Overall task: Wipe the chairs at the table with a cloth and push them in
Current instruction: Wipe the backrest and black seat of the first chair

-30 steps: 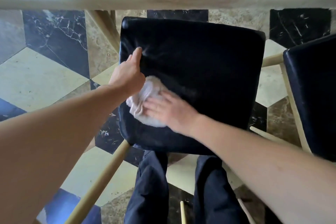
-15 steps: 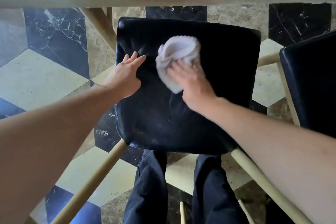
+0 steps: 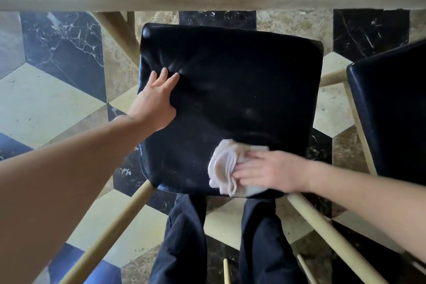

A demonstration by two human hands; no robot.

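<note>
While our right hand presses flat, fingers spread, on the white cloth at the near right edge of the black chair seat, our open left hand rests flat near its left edge.

Both bare forearms reach forward and down. The left hand lies flat, fingers spread and pointing ahead, no grip closed. The right hand is palm-down, fingers extended leftward, slightly motion-blurred, pressing flat.
</note>
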